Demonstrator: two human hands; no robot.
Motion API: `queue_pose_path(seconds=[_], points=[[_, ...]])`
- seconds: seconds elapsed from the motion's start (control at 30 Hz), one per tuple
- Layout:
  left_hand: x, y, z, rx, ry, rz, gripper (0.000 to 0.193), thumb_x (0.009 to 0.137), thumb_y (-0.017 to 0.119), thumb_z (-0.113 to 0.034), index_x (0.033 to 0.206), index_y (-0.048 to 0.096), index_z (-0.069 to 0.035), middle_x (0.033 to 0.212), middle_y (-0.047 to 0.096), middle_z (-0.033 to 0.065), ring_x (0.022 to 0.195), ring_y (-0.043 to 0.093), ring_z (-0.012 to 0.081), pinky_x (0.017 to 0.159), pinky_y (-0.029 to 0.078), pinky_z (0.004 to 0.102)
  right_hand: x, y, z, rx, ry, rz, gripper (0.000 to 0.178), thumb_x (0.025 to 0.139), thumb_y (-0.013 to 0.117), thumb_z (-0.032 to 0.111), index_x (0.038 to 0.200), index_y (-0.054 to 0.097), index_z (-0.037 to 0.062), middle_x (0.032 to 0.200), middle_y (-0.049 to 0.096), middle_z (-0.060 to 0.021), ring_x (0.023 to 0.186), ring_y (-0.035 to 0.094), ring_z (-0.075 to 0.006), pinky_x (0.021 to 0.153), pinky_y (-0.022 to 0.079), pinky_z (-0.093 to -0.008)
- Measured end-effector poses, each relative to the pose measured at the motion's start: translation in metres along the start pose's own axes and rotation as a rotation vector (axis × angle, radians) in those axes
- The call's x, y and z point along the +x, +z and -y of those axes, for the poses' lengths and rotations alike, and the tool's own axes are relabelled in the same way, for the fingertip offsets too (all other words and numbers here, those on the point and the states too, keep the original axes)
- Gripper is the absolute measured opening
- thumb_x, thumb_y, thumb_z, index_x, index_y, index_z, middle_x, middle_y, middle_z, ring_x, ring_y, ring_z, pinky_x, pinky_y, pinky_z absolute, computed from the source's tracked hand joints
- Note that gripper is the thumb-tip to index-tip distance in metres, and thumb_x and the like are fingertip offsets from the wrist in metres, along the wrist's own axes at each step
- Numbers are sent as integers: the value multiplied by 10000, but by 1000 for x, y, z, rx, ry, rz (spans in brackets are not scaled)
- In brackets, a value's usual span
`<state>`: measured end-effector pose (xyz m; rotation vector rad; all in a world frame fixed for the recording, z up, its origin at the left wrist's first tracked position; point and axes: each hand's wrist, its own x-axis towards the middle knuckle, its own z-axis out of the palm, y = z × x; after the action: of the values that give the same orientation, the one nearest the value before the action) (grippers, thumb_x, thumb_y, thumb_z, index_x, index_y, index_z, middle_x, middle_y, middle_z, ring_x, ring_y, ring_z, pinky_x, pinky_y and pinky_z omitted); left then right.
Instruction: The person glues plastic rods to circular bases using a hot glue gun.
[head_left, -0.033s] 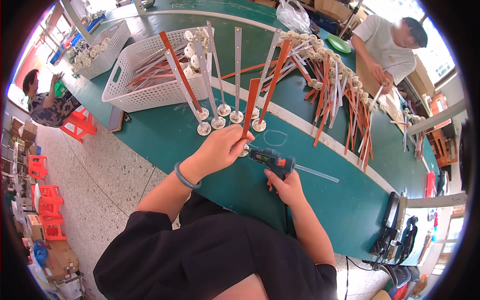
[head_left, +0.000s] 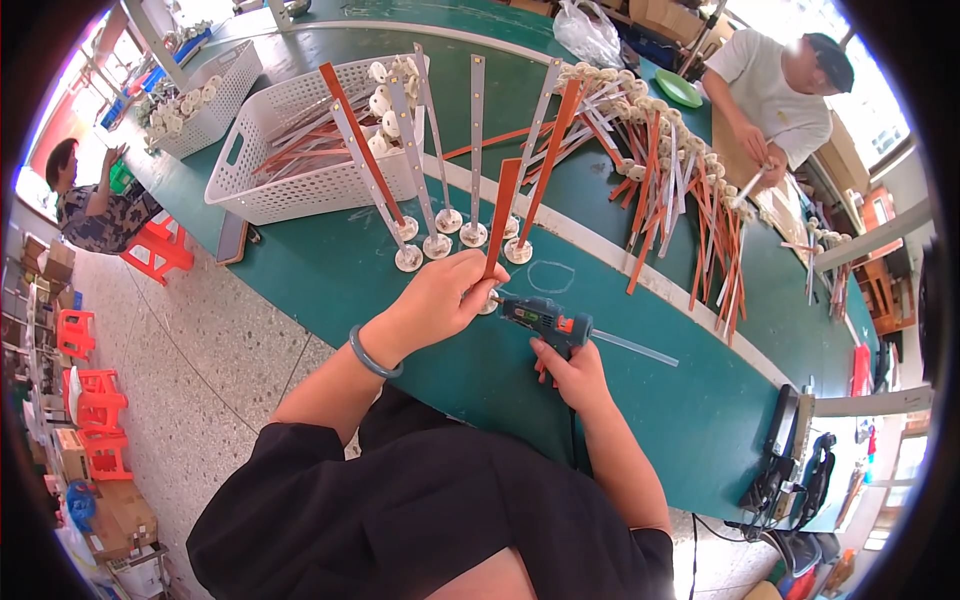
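Observation:
My left hand (head_left: 440, 297) pinches an orange-brown strip (head_left: 504, 215) near its lower end, holding it upright. Below the fingers, a round whitish base (head_left: 489, 302) shows only in part. In my right hand (head_left: 574, 374) is a dark teal hot glue gun (head_left: 540, 317), its nozzle pointing left at the foot of the strip. A clear glue stick (head_left: 634, 346) juts from the gun's back. Just beyond my left hand, several grey and orange-brown strips stand upright on round white bases (head_left: 437, 246).
A white perforated basket (head_left: 315, 204) of strips stands at far left on the green table (head_left: 640, 420). A heap of strips with round bases (head_left: 690, 165) lies at far right, near a co-worker (head_left: 775, 95) handling a piece. A chalk oval (head_left: 551, 276) marks the tabletop.
The co-worker's hands and the piece in them have shifted slightly. My own hands, the strip and the glue gun show no clear movement.

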<state>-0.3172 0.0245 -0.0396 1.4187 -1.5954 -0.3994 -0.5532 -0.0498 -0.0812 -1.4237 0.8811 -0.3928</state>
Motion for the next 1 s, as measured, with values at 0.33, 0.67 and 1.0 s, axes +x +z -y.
queue_pose_path(seconds=[0.33, 0.67, 1.0], points=[[-6, -6, -3, 138, 31, -81, 144, 917, 591, 13, 1047, 645, -15, 948, 650, 127, 838, 657, 315, 721, 521, 362, -1, -10, 2, 15, 72, -29, 311, 899, 704, 300, 998, 678, 6, 806, 703, -52, 601, 609, -111, 516, 448, -254], [22, -2, 19, 141, -18, -179, 175, 934, 572, 2, 1095, 638, -10, 973, 631, 143, 864, 640, 329, 747, 513, 368, -4, -35, -10, 491, 63, -25, 293, 952, 638, 249, 1100, 616, -3, 917, 718, -133, 614, 623, -161, 543, 502, -272], [17, 14, 20, 1, -95, -294, 299, 889, 647, -7, 1186, 613, -17, 933, 627, 120, 831, 667, 245, 718, 537, 344, -3, -36, -10, 477, 82, -9, 283, 964, 603, 242, 1115, 583, 4, 945, 697, -187, 609, 637, -176, 522, 519, -278]])
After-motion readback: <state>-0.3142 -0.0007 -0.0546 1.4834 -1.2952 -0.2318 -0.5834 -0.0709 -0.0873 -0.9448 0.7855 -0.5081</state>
